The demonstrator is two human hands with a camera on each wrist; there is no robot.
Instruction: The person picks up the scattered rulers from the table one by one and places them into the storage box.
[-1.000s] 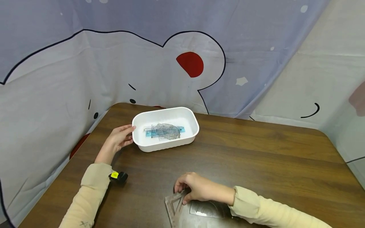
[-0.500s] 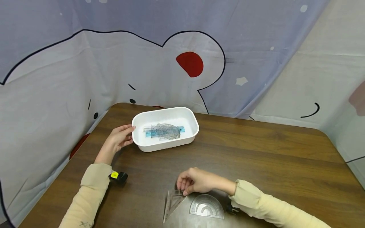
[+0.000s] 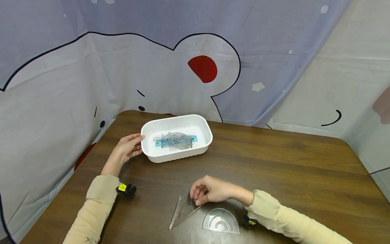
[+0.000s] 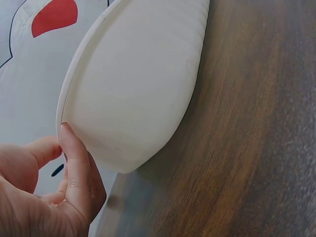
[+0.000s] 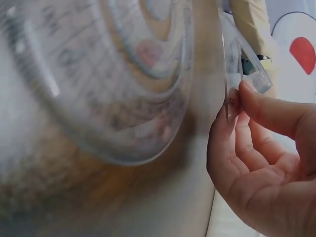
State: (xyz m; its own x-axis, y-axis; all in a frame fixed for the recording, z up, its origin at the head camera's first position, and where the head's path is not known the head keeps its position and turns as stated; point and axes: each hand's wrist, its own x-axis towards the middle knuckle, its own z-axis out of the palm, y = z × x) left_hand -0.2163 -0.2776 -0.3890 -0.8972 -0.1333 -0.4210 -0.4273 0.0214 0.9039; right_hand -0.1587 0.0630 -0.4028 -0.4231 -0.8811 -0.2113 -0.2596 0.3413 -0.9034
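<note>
Near the back left, my left hand [image 3: 129, 146] pinches the left end of a white plastic tray [image 3: 175, 157]. In the left wrist view, the fingers [image 4: 76, 160] reach over the tray's rim [image 4: 74, 81]. My right hand [image 3: 211, 191] pinches a corner of a clear set square [image 3: 178, 215] between thumb and fingers. Tilted, the set square [image 5: 247, 59] shows its triangular cutout in the right wrist view. A clear protractor [image 3: 221, 222] lies flat on the table just below the right hand; it looms large and blurred in the right wrist view.
Inside the tray are blue rulers [image 3: 161, 143] and clear measuring pieces [image 3: 181, 139], overlapping in a pile. The brown wooden table [image 3: 274, 162] reaches back to a patterned cloth [image 3: 265, 67]. Black wrist cameras sit at both sleeves.
My right hand has moved slightly away from me, bringing the set square up and clear of the protractor, which now shows whole. The left hand and the tray stay put.
</note>
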